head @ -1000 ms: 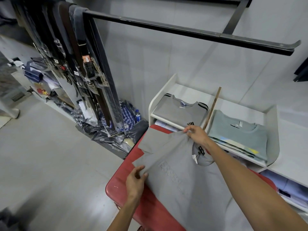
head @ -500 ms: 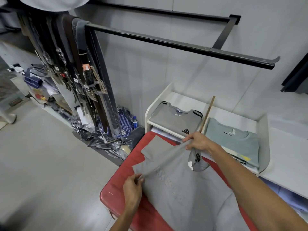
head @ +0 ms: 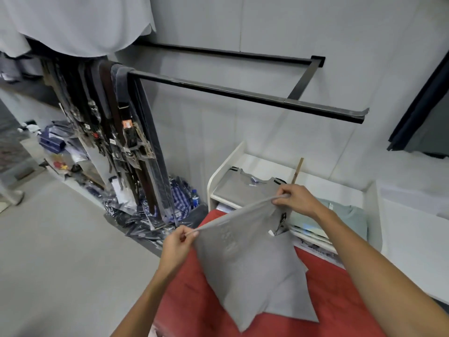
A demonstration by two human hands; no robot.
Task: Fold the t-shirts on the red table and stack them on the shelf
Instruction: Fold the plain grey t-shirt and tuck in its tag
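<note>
While hands lift t-shirt (head: 245, 259), shelf (head: 220, 171) holds 2 stacks

grey t-shirt (head: 245, 259) | lifted by one folded edge, hanging | over red table (head: 194, 302) | beside white shelf (head: 220, 171)

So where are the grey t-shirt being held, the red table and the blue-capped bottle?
grey t-shirt (head: 245, 261): head view, front panel.
red table (head: 194, 300): head view, bare top.
blue-capped bottle (head: 195, 200): head view, its body.
</note>
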